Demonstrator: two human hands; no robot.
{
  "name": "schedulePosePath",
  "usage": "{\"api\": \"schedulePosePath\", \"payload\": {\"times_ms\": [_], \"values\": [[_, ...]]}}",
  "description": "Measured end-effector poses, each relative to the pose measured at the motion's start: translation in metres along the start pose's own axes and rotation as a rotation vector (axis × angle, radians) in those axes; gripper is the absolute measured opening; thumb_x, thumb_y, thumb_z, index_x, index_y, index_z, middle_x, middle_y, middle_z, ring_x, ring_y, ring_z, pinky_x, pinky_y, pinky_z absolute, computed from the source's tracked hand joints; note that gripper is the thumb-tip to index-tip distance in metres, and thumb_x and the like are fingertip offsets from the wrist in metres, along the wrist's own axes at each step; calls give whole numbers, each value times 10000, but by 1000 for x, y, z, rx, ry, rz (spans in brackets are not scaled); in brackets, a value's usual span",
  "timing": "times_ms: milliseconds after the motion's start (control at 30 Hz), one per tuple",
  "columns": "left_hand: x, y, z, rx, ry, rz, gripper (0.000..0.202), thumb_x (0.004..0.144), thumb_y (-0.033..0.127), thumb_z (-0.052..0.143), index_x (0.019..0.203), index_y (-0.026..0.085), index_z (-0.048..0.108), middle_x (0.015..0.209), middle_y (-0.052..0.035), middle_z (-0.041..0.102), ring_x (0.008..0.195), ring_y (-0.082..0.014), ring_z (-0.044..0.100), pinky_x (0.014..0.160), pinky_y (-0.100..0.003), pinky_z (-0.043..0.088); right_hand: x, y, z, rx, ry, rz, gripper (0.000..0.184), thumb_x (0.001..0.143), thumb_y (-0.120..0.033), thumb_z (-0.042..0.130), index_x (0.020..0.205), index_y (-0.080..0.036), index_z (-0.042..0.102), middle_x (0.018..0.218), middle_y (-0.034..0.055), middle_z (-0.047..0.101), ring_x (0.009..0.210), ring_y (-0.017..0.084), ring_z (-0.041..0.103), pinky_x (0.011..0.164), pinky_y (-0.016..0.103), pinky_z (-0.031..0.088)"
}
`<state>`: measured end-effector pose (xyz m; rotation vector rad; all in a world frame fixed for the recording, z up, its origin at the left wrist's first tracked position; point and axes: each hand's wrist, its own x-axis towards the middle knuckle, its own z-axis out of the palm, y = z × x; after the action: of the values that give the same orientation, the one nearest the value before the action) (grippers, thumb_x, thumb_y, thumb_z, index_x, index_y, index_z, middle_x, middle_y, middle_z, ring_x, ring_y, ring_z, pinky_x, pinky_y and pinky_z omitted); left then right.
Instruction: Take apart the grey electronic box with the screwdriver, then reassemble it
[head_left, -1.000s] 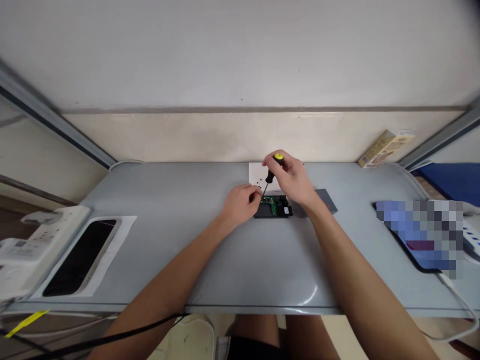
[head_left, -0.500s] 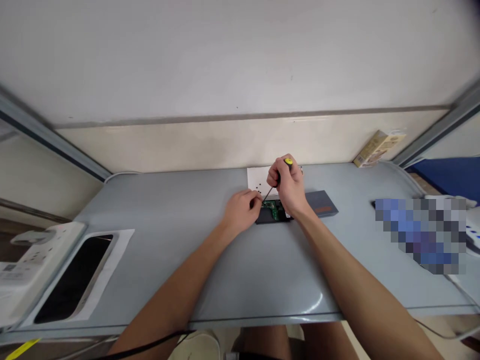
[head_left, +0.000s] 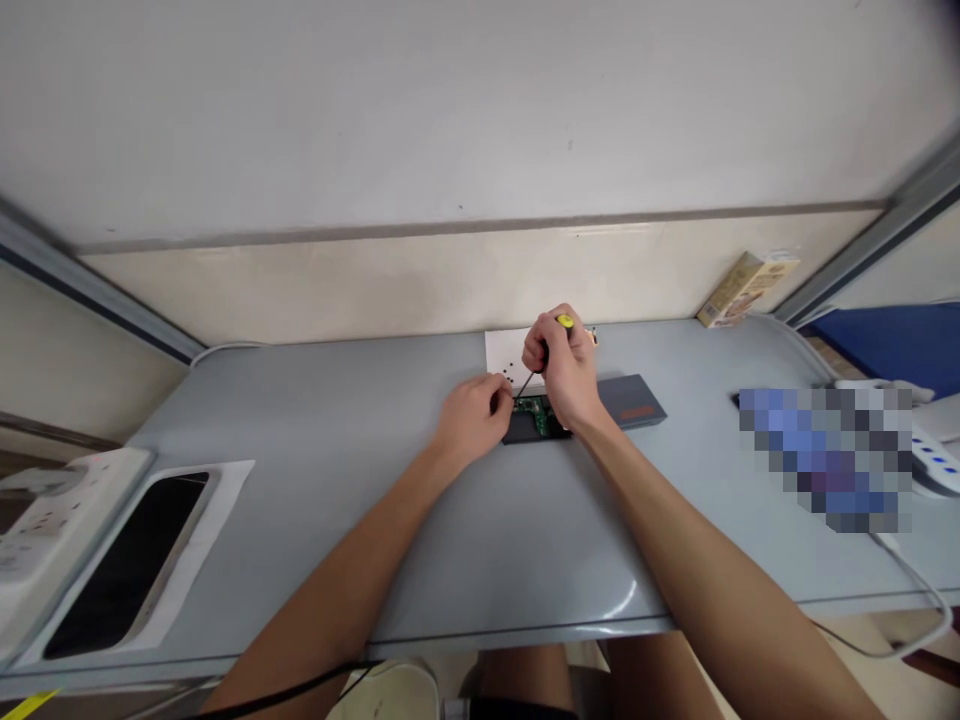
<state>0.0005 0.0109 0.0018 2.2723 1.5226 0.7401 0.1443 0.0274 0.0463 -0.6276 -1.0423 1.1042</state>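
Note:
My right hand (head_left: 564, 365) is wrapped around a screwdriver (head_left: 566, 322) with a black handle and a yellow end cap. Its thin shaft slants down and left to the near-left part of a green circuit board (head_left: 540, 412) in a flat black case (head_left: 523, 430). My left hand (head_left: 472, 415) curls at the left end of that case, with thumb and index finger close to the screwdriver tip. What lies between those fingers, if anything, is hidden. Behind the case, several small dark screws (head_left: 510, 370) lie on a white sheet (head_left: 502, 347).
Right of my right hand lies a dark grey cover (head_left: 634, 400). A phone (head_left: 127, 565) rests on paper at the left, beside a white power strip (head_left: 71, 520). A small carton (head_left: 746, 290) leans on the back wall, and a blurred-out object (head_left: 825, 460) lies at the right.
The whole view has shifted slightly, so everything sits a little farther left. My right hand keeps its grip on the screwdriver, and both hands stay at the circuit board.

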Motion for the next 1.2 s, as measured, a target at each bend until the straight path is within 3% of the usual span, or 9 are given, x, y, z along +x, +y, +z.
{"api": "schedulePosePath", "payload": {"times_ms": [267,467,600,667,800,900,1000,1100,1200], "values": [[0,0,0,12,-26,-15,227,962,180,481,918,243,696,876,-12,752,780,-191,661,698,-299,444,5,-5,-8,-3,-17,97,396,933,-676,537,932,-280,540,712,-29,411,614,131,424,604,291,422],[1,-2,1,12,-23,12,249,955,174,483,924,252,718,925,-4,767,822,-196,678,730,-304,470,5,-14,-17,58,-101,184,355,852,-525,743,874,-256,512,877,-3,572,753,136,592,698,290,485],[1,-4,2,-2,-23,29,247,954,175,482,940,256,715,950,2,772,831,-194,681,739,-303,472,5,-8,-15,10,-37,141,473,852,-529,759,823,-269,365,646,-79,429,523,98,424,530,264,366],[1,-4,2,0,-23,25,244,951,171,481,934,253,710,934,4,771,823,-194,677,732,-305,465,6,-5,-14,-27,-17,99,442,869,-619,698,858,-277,420,616,-85,348,517,102,368,520,265,346],[0,-2,1,10,-29,4,246,955,173,473,938,249,707,913,-3,764,805,-191,668,705,-306,452,7,-10,-15,36,-86,173,478,919,-738,506,1038,-284,594,716,-31,438,611,129,468,614,294,443],[0,-3,1,5,-23,15,252,954,167,466,932,251,703,919,2,762,804,-187,662,707,-307,448,7,-14,-18,77,-110,184,363,895,-616,654,903,-257,602,807,-6,509,721,129,557,704,288,483],[0,-4,1,3,-24,26,252,958,168,470,941,251,707,931,1,765,822,-191,669,731,-310,460,7,-13,-18,81,-76,183,452,826,-541,781,767,-243,446,792,-22,524,687,115,557,665,279,471],[1,-5,1,9,-29,25,254,960,171,475,959,251,716,945,-5,770,847,-198,680,749,-314,469,7,-9,-17,18,-3,153,540,822,-584,771,748,-254,349,626,-71,388,514,99,385,507,268,351],[1,-4,1,11,-25,22,255,954,166,476,962,248,717,940,-7,769,836,-196,678,744,-311,466,10,-8,-19,38,2,143,486,877,-693,633,784,-259,436,600,-69,341,494,106,338,488,277,324]]}}
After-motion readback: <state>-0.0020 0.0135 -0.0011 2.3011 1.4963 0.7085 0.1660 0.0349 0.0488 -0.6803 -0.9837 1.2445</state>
